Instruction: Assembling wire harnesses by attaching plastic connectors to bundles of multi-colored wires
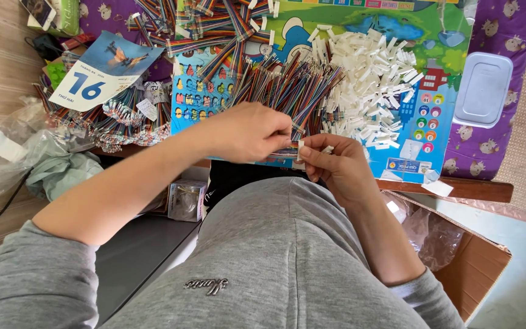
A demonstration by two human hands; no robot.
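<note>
The low table (pixel 476 189) carries a colourful cartoon mat (pixel 397 36), on which all work items lie. A large bundle of multicoloured wires (pixel 293 85) occupies the mat's centre, just beside a heap of white plastic connectors (pixel 372 79) on its right. A clear lidded container (pixel 483 89) sits at the right, and a cardboard box (pixel 476 268) stands below the table edge. The left hand (pixel 248 131) is closed, pinching a short multicoloured wire strip (pixel 284 152) at the table's near edge. The right hand (pixel 336 164) is closed on a small white connector (pixel 301 149), its fingertips meeting the strip's end.
</note>
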